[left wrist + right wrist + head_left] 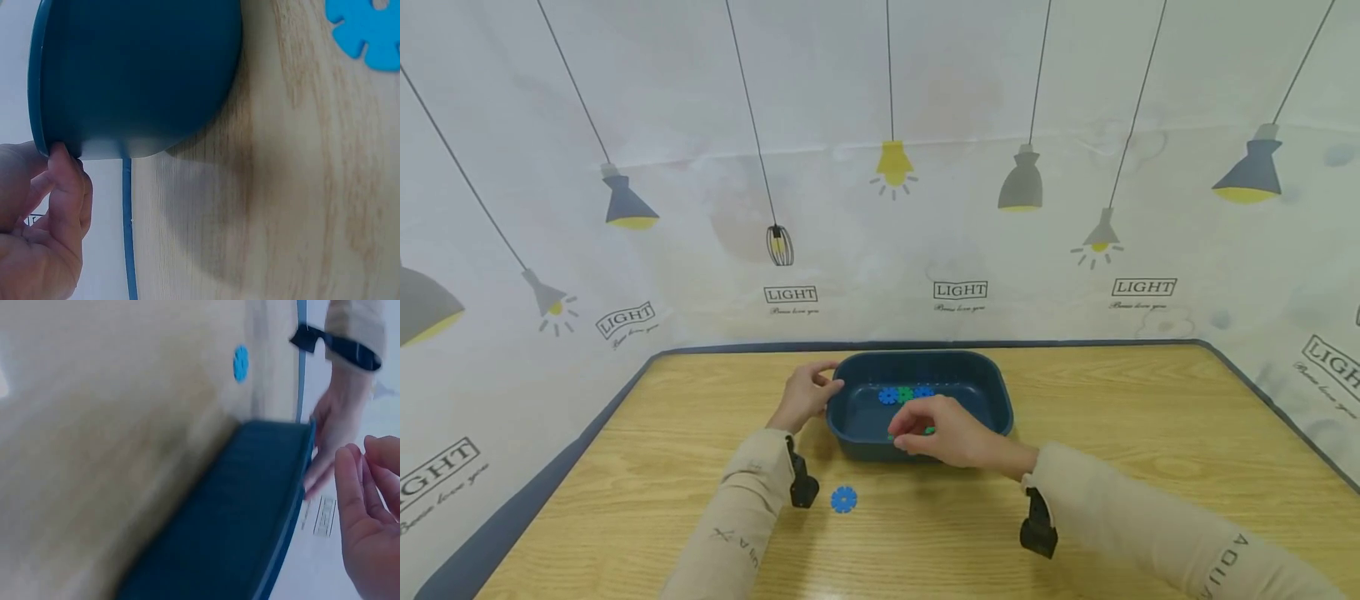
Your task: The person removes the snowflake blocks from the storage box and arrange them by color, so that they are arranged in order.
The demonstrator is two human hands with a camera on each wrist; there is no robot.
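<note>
A dark blue rectangular basin [921, 452] stands on the table. My left hand [805, 396] grips its left rim, thumb on the inner side and fingers outside; in the left wrist view the fingertips [59, 156] touch the rim. Over the basin's near side hovers my right hand [943, 432], fingers loosely bent, with nothing visible between thumb and fingertips in the right wrist view. Inside the basin, a green notched disc [905, 394] lies between two blue notched discs [888, 396]. Bits of green show by the right hand, mostly hidden by it.
One blue notched disc [844, 500] lies on the wooden table [647, 492] in front of the basin, near the left wrist. Behind the table hangs a pale backdrop [850, 317] printed with lamps.
</note>
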